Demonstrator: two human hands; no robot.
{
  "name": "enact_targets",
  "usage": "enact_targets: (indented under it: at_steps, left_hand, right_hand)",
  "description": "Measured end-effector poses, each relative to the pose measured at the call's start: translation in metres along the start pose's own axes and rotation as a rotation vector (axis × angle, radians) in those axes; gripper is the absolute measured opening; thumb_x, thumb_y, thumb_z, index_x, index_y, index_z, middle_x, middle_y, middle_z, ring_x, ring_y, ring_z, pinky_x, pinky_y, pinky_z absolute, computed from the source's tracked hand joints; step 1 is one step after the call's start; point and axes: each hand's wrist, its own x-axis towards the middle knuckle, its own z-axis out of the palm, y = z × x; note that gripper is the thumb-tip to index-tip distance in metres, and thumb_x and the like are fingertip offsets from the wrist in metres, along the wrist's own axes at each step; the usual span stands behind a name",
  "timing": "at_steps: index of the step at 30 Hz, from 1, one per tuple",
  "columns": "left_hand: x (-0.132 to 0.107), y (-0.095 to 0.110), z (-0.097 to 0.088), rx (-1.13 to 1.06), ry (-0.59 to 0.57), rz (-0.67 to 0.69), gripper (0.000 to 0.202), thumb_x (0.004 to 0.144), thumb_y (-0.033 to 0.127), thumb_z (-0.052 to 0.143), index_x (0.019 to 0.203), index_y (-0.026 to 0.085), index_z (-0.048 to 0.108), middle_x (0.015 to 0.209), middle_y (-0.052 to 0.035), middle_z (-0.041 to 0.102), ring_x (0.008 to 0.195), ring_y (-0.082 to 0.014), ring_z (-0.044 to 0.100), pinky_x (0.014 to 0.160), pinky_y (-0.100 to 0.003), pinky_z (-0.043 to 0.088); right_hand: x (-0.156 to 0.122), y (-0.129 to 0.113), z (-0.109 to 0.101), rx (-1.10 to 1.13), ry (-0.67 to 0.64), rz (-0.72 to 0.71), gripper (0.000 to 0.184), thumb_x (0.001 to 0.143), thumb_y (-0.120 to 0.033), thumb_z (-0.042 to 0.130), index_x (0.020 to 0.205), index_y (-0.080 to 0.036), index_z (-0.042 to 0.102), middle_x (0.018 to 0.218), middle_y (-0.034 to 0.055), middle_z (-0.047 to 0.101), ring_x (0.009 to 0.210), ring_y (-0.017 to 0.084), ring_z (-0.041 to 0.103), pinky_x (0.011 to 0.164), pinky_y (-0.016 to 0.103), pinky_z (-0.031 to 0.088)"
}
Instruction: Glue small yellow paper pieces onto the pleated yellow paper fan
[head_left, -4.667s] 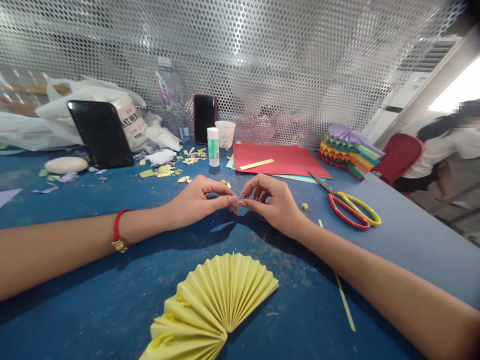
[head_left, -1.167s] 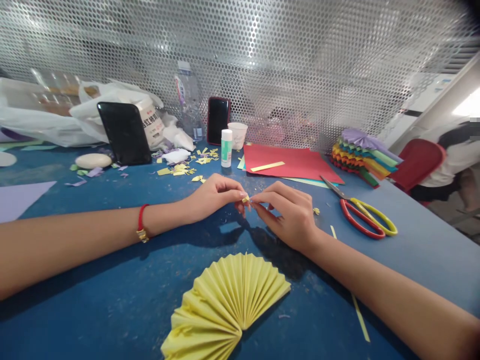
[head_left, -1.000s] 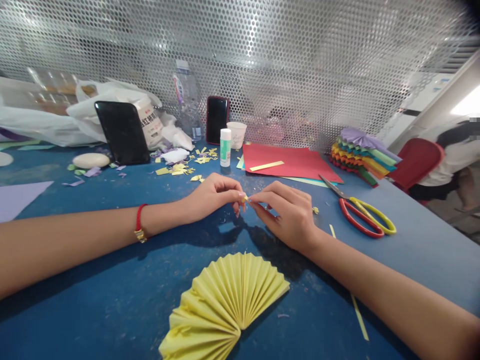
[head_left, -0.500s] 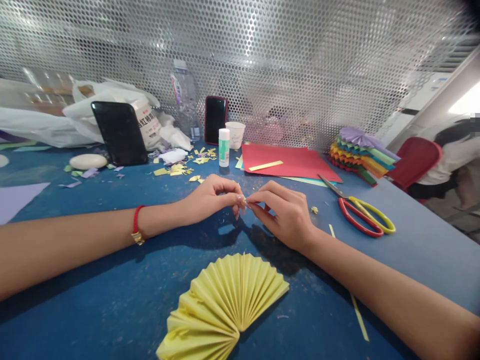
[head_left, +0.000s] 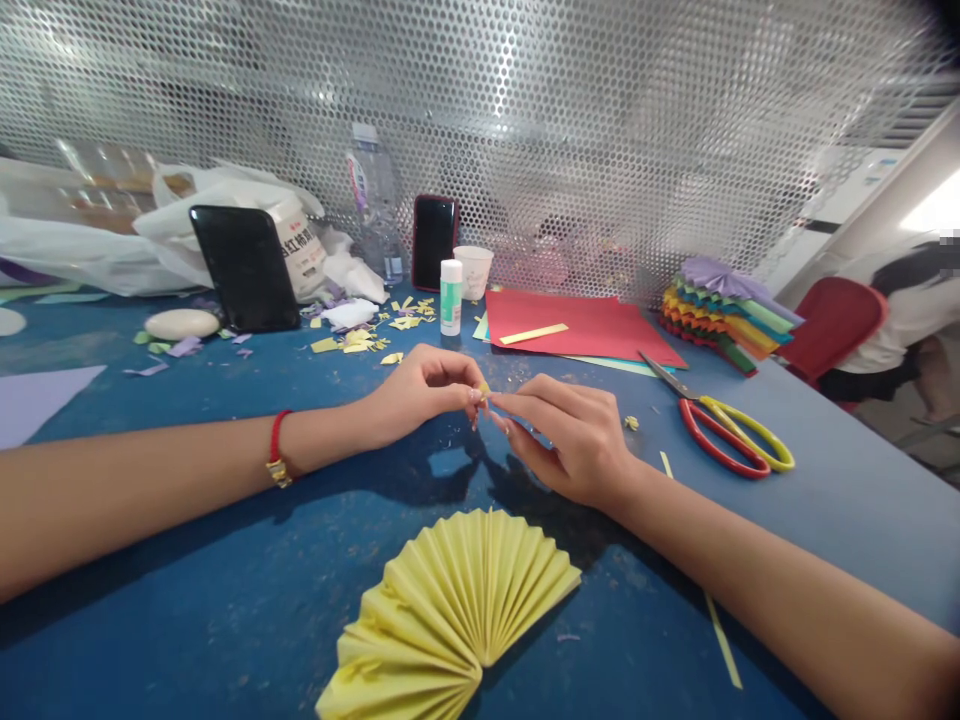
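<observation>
At the far left of the blue tabletop (head_left: 187, 600), a purple sheet (head_left: 45, 400) lies flat, with white bags (head_left: 67, 255) behind it. A pale oval object (head_left: 182, 323) sits among scraps beside a black phone (head_left: 246, 270), which leans back, perhaps so its screen faces the person. A clear bottle (head_left: 379, 215) stands behind the yellow scraps (head_left: 358, 338), probably offcuts left out of the way.

The left hand (head_left: 424, 395) is closed in a pinch on a small yellow paper piece (head_left: 484, 390), held just above the tabletop, presumably because something so tiny needs fingertips. Beyond it, a glue stick (head_left: 451, 300) stands capped and upright, likely for easy reach, near a paper cup (head_left: 474, 272). A pleated yellow fan (head_left: 450, 600) lies spread nearest the person, clear of both hands.

The right hand (head_left: 581, 435) brings its forefinger to the piece, thumb slightly apart; whether it grips too, I cannot tell. Behind are red sheets (head_left: 592, 320) bearing a yellow strip (head_left: 534, 334). Further right come a crumpled yellow bit (head_left: 632, 423), scissors (head_left: 724, 437) with handles toward the person, apparently handy for picking up, and a stack of colourful pleated paper (head_left: 724, 305).
</observation>
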Motion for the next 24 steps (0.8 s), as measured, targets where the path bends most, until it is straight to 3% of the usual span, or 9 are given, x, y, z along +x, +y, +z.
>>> enact_targets:
  at_steps: [6, 8, 12, 18, 24]
  left_hand:
    - [0.0003, -0.0004, -0.0006, 0.01, -0.035, -0.03, 0.012, 0.076, 0.025, 0.068, 0.07, 0.014, 0.068, 0.063, -0.0009, 0.07, 0.057, -0.0117, 0.064, 0.058, -0.021, 0.053]
    - [0.0002, -0.0009, -0.0008, 0.037, -0.047, -0.015, 0.013, 0.078, 0.025, 0.067, 0.071, 0.014, 0.068, 0.064, -0.0009, 0.071, 0.058, -0.012, 0.065, 0.06, -0.02, 0.053]
    - [-0.0004, -0.002, -0.0012, 0.149, -0.079, 0.067, 0.015, 0.084, 0.026, 0.067, 0.075, 0.014, 0.071, 0.069, -0.0014, 0.074, 0.066, -0.012, 0.068, 0.066, -0.019, 0.052]
    - [-0.0024, -0.0005, -0.0005, 0.236, -0.022, 0.103, 0.022, 0.087, 0.034, 0.065, 0.08, 0.014, 0.072, 0.078, -0.004, 0.075, 0.074, -0.0143, 0.068, 0.072, -0.022, 0.052]
    - [-0.0045, 0.0004, 0.0009, 0.34, -0.035, 0.166, 0.022, 0.089, 0.035, 0.063, 0.084, 0.016, 0.071, 0.079, -0.0034, 0.075, 0.075, -0.0149, 0.069, 0.072, -0.022, 0.053]
  right_hand:
    - [0.0012, 0.0032, 0.0017, 0.106, 0.046, 0.276, 0.013, 0.102, -0.026, 0.054, 0.099, -0.018, 0.064, 0.085, 0.0018, 0.07, 0.065, 0.01, 0.059, 0.061, 0.023, 0.044]
    - [0.0019, 0.0046, 0.0024, 0.137, -0.021, 0.32, 0.014, 0.103, -0.029, 0.052, 0.099, -0.019, 0.061, 0.085, 0.0007, 0.07, 0.064, 0.01, 0.058, 0.061, 0.023, 0.043]
    - [0.0027, 0.0051, 0.0026, 0.229, -0.21, 0.298, 0.017, 0.106, -0.031, 0.047, 0.098, -0.019, 0.057, 0.085, -0.0003, 0.069, 0.063, 0.009, 0.056, 0.063, 0.023, 0.041]
    - [0.0014, 0.0049, 0.0019, 0.243, -0.199, 0.316, 0.011, 0.102, -0.029, 0.05, 0.097, -0.02, 0.053, 0.082, -0.0014, 0.065, 0.063, 0.01, 0.054, 0.062, 0.024, 0.038]
    - [0.0018, 0.0066, 0.0012, 0.201, -0.208, 0.228, 0.004, 0.098, -0.021, 0.046, 0.095, -0.021, 0.048, 0.08, -0.0017, 0.06, 0.059, 0.01, 0.043, 0.06, 0.024, 0.034]
